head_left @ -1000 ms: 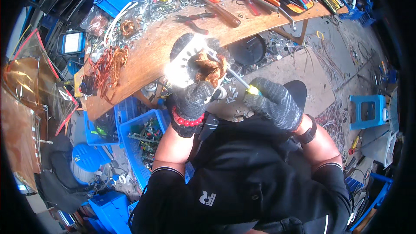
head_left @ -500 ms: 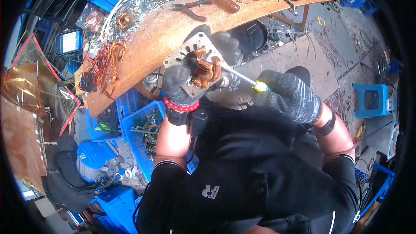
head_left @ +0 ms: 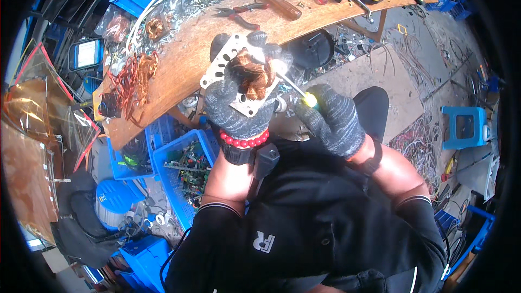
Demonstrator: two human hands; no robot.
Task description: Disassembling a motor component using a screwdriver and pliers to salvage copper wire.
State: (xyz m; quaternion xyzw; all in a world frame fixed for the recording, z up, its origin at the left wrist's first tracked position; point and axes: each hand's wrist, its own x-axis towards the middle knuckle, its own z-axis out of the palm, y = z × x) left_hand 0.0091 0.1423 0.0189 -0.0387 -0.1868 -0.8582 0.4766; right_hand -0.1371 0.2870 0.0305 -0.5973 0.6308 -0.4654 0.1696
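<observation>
Stator point(head_left: 222, 59) held in curled fingers of the left hand point(head_left: 236, 116) at the wooden bench's point(head_left: 179, 76) near edge; right hand point(head_left: 337, 122), fingers wrapped round a screwdriver point(head_left: 309, 99), appears to be prying copper windings point(head_left: 254, 78); next move calls for firm bracing.

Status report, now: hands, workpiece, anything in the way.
Left hand gripping holed metal plate, copper wire bunched at its middle. Right hand on screwdriver, shaft angled toward the wire. Glare over shaft's far end; contact unclear.
</observation>
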